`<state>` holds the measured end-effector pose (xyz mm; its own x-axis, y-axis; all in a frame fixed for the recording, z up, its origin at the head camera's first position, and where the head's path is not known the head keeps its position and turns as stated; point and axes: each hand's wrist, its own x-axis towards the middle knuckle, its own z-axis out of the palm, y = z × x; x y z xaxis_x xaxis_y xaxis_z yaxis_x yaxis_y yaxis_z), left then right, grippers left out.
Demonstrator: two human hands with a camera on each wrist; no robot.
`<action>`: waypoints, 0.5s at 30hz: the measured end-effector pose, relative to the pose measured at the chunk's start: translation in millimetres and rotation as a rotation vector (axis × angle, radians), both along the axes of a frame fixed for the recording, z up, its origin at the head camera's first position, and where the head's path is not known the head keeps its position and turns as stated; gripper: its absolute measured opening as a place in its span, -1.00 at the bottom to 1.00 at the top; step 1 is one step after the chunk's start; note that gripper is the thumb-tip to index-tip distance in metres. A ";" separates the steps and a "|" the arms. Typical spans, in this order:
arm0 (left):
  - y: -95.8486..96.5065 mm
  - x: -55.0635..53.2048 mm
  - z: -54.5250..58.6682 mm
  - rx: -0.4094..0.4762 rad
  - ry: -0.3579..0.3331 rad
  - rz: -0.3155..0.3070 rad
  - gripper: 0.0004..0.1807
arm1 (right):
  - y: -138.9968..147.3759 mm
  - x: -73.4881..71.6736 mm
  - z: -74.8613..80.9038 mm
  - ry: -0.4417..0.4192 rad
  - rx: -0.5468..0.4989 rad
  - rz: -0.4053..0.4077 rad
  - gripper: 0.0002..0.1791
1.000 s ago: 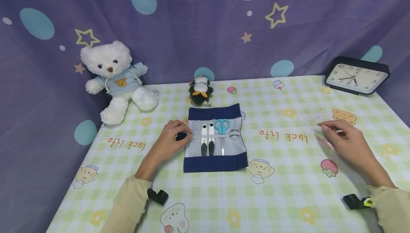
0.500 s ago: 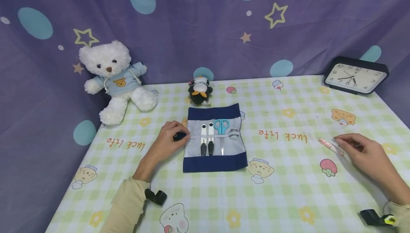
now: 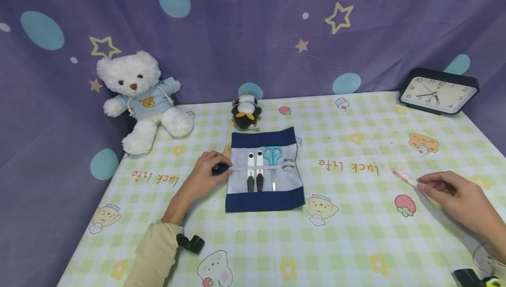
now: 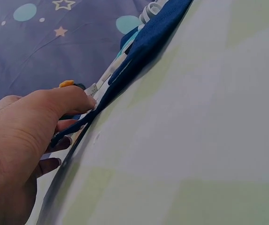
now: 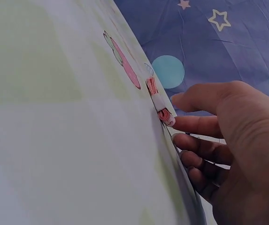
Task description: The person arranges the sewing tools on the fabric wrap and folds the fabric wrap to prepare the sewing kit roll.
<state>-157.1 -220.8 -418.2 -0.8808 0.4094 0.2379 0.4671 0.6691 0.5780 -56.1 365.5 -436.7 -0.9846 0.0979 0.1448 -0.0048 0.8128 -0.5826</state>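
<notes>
An unrolled sewing kit pouch [image 3: 265, 202], grey with navy ends, lies at the table's middle. An elastic strap holds turquoise-handled scissors [image 3: 272, 156], two slim white-and-black tools [image 3: 254, 173] and a small grey round item [image 3: 288, 164]. At the pouch's left side my left hand [image 3: 200, 170] pinches its navy flap [image 4: 73, 125], thumb above and fingers beneath. My right hand [image 3: 458, 195] is at the near end of a folded pink-and-white measuring tape [image 5: 153, 89] on the table. In the right wrist view its thumb and forefinger are right beside the tape, with a gap between them.
A white teddy bear [image 3: 146, 102] sits at the back left. Behind the pouch lies a penguin plush [image 3: 246, 113], and a black-framed clock [image 3: 439, 91] stands at the back right. A purple curtain [image 3: 237, 37] rises along the table's far edge.
My right hand has drawn back to the right and toward me from above the measuring tape, then come to its near end. The left hand keeps its hold on the flap, nearly still.
</notes>
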 end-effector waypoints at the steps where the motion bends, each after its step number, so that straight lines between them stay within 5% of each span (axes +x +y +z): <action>1: -0.4 -0.1 -0.5 -0.001 -0.001 -0.002 -0.86 | 0.0 0.2 0.1 -0.006 -0.003 -0.002 -0.74; 15: -1.1 -0.2 -1.9 0.041 -0.024 -0.011 -0.87 | 3.6 0.5 -4.1 0.015 -0.001 -0.008 -0.78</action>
<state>-157.3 -221.8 -420.1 -0.8821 0.4092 0.2335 0.4597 0.6394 0.6163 -55.7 369.1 -440.8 -0.9815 0.1058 0.1595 -0.0072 0.8123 -0.5831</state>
